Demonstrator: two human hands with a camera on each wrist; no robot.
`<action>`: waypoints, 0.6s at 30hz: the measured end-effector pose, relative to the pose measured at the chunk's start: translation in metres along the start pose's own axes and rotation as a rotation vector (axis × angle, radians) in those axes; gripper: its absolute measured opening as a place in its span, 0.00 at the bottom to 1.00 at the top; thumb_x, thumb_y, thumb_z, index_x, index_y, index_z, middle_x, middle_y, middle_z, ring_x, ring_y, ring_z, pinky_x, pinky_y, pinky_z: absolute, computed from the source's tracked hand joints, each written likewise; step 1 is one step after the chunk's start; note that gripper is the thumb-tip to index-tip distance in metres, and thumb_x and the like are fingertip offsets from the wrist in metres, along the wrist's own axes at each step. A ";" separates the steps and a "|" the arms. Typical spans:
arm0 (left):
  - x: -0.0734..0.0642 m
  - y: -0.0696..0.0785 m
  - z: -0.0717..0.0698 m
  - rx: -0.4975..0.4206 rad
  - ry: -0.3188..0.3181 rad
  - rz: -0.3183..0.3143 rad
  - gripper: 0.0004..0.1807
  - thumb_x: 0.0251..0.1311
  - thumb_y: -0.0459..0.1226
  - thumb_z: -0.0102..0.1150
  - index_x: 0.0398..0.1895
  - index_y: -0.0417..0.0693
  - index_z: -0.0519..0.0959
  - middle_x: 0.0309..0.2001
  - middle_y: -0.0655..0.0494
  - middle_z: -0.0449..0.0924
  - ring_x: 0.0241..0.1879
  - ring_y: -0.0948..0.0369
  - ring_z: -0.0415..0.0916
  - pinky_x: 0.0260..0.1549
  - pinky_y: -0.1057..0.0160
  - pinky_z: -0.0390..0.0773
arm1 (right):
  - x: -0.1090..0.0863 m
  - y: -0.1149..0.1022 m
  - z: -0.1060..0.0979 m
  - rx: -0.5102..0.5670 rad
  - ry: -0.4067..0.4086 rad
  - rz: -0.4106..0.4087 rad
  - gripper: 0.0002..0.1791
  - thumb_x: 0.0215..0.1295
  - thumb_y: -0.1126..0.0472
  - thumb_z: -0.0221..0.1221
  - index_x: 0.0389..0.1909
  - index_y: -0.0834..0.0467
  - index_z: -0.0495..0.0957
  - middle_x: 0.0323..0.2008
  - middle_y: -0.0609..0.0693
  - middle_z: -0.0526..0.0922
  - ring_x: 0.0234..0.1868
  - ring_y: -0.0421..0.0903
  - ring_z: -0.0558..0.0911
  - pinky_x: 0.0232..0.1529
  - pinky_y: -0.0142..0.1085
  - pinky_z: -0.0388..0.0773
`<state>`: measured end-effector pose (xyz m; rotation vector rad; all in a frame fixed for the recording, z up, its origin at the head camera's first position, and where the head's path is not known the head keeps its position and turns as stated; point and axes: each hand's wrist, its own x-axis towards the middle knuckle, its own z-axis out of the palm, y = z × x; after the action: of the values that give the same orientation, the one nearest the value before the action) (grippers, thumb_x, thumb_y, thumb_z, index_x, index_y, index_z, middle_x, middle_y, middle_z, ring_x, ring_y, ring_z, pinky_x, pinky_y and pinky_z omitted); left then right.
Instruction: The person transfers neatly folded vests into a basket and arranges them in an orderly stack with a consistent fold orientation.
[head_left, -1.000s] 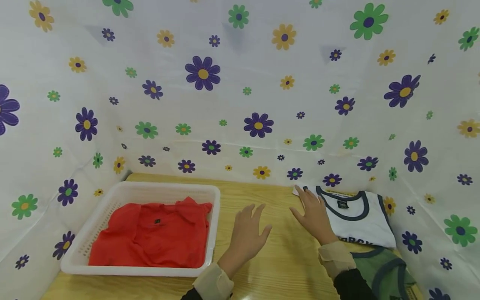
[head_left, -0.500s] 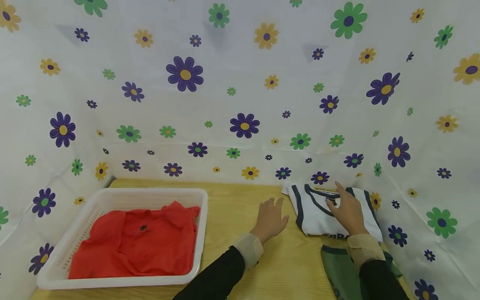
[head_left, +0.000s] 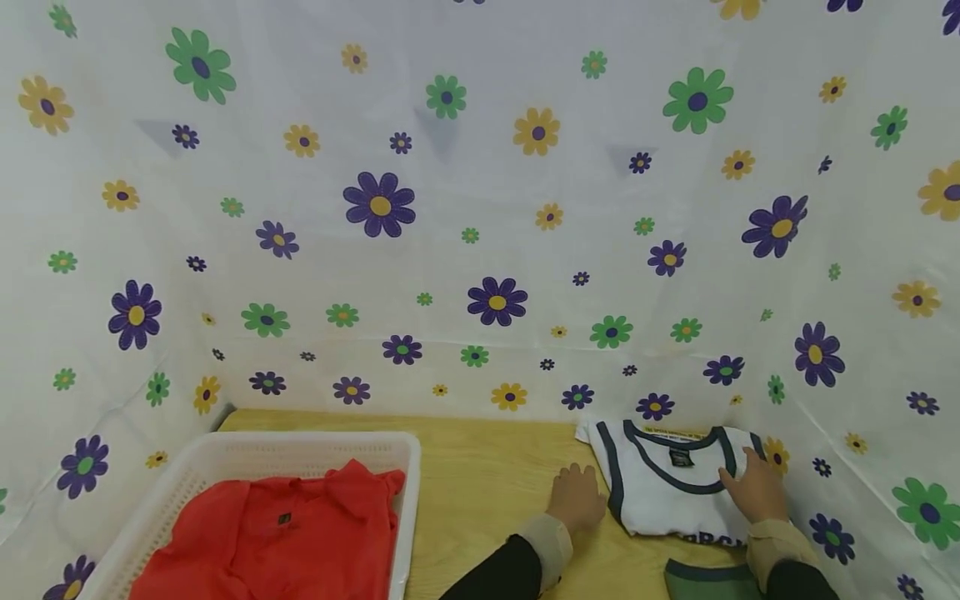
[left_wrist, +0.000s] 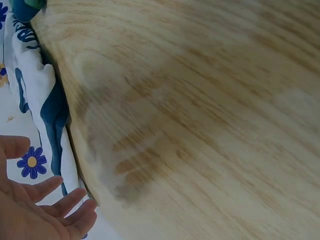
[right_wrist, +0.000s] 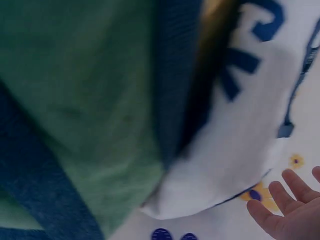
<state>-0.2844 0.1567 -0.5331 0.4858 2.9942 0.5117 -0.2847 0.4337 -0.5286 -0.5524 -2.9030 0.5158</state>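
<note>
A folded white T-shirt [head_left: 660, 508] with dark trim and dark lettering lies at the back right of the wooden table. Just off its left edge is my left hand [head_left: 577, 500], its loosely bent fingers [left_wrist: 70, 205] holding nothing in the left wrist view. My right hand [head_left: 759, 487] is at the shirt's right edge, fingers spread and overlapping the white cloth in the head view. In the right wrist view, the fingers [right_wrist: 285, 200] of that hand appear relaxed, beside the shirt. A green garment with dark trim [head_left: 697, 581] lies in front of the white shirt, partly hidden by the right sleeve.
To the left, a white plastic basket [head_left: 408, 500] holds a red collared shirt [head_left: 315, 542]. Bare wooden tabletop [head_left: 480, 467] lies between basket and white shirt. A white flower-print sheet [head_left: 480, 225] walls the table at the back and both sides.
My right hand has moved right across the white T-shirt to its right edge. The left hand has moved right, close to the shirt's left edge. The head view has shifted.
</note>
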 end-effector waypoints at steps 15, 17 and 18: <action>0.017 0.036 0.029 -0.658 0.011 -0.299 0.31 0.52 0.39 0.65 0.55 0.32 0.67 0.47 0.37 0.75 0.49 0.44 0.74 0.50 0.52 0.74 | 0.002 0.020 0.009 -0.007 0.006 0.171 0.37 0.61 0.59 0.53 0.62 0.79 0.51 0.56 0.80 0.61 0.56 0.74 0.65 0.58 0.60 0.65; 0.022 0.039 0.032 -0.752 0.005 -0.342 0.31 0.50 0.38 0.66 0.55 0.30 0.66 0.48 0.35 0.75 0.50 0.43 0.74 0.51 0.51 0.74 | 0.005 0.022 0.010 0.044 -0.027 0.210 0.39 0.62 0.59 0.52 0.64 0.79 0.47 0.58 0.81 0.58 0.58 0.74 0.63 0.60 0.60 0.62; 0.027 0.038 0.040 -0.777 0.006 -0.346 0.31 0.50 0.37 0.66 0.55 0.30 0.66 0.48 0.36 0.75 0.50 0.43 0.74 0.51 0.51 0.74 | 0.007 0.022 0.011 0.061 -0.047 0.232 0.40 0.63 0.59 0.52 0.65 0.79 0.45 0.59 0.81 0.57 0.60 0.74 0.61 0.62 0.60 0.61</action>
<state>-0.2940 0.2112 -0.5582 -0.0952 2.4922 1.5040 -0.2859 0.4528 -0.5462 -0.8855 -2.8714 0.6526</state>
